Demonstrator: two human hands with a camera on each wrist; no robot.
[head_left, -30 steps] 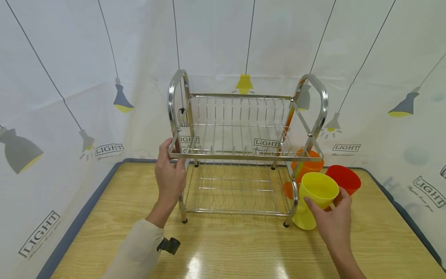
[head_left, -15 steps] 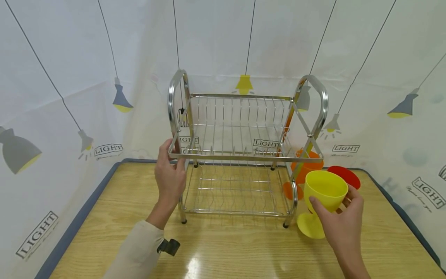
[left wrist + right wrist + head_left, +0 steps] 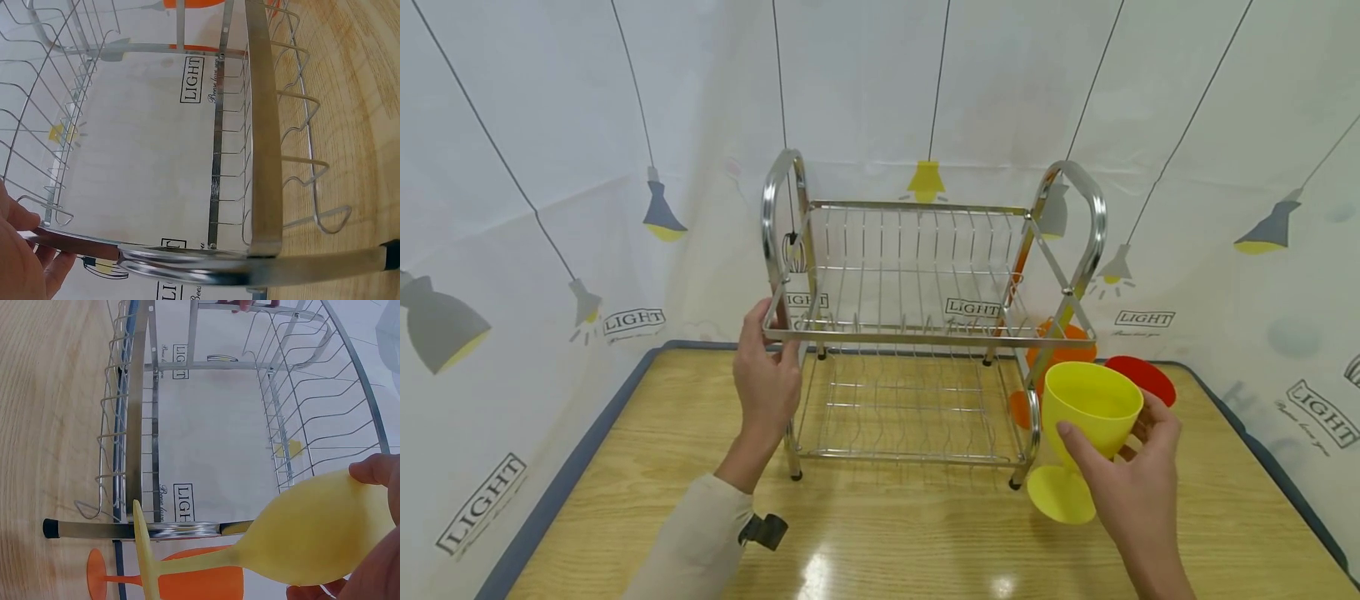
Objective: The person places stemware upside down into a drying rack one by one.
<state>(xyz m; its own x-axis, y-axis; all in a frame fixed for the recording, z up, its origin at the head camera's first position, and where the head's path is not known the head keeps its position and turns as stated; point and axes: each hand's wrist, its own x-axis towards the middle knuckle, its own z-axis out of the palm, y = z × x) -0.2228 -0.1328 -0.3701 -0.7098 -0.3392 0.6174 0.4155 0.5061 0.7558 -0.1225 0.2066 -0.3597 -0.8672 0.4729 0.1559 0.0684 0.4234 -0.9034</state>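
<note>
A two-tier metal dish rack (image 3: pixel 917 338) stands in the middle of the wooden table. My left hand (image 3: pixel 765 375) grips its left side post, the thumb and fingers on either side of the tube in the left wrist view. On the right, my right hand (image 3: pixel 1131 483) holds a yellow goblet (image 3: pixel 1086 417) by the bowl, with the thumb on the near side and fingers at the far side. The goblet leans, its round foot (image 3: pixel 1062 496) just right of the rack's front right leg. Both wire tiers of the rack hold no dishes.
Behind the yellow goblet, a red cup (image 3: pixel 1142 379) shows partly hidden. An orange goblet (image 3: pixel 200 575) stands beside the rack's right end. A pale sheet printed with lamps (image 3: pixel 880 100) hangs around the table (image 3: pixel 880 533).
The yellow goblet has come nearer in my right hand, first rightward and then slightly back left, and now leans more. My left hand and the rack stay put.
</note>
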